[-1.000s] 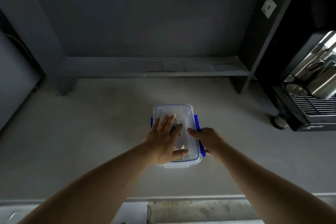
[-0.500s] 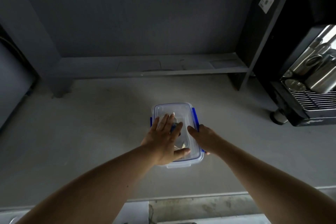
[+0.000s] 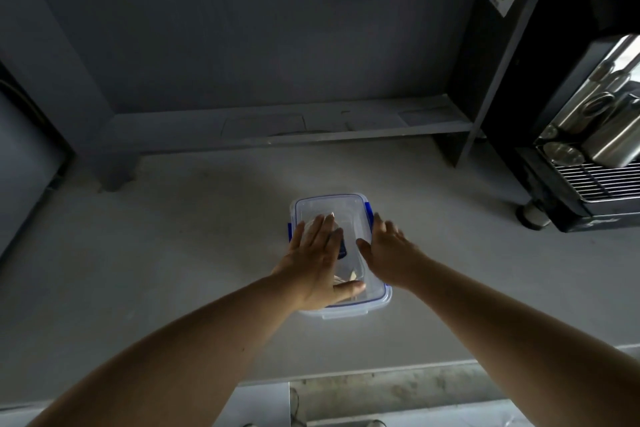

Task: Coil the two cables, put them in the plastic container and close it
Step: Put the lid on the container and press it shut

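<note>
A clear plastic container with blue side clips stands on the grey counter, its transparent lid on top. My left hand lies flat on the lid, fingers spread, palm pressing down. My right hand rests on the container's right edge over the blue clip, fingers loosely apart. Through the lid I make out a dark object and pale shapes inside; the cables cannot be told apart.
The grey counter runs out on all sides of the container. A low grey shelf lines the back wall. A black coffee machine with steel jugs and a drip grille stands at the right. The counter's front edge runs near the bottom.
My right hand has slid forward along the container's right side, its fingers now near the far end of the blue clip. My left hand stays flat on the lid.
</note>
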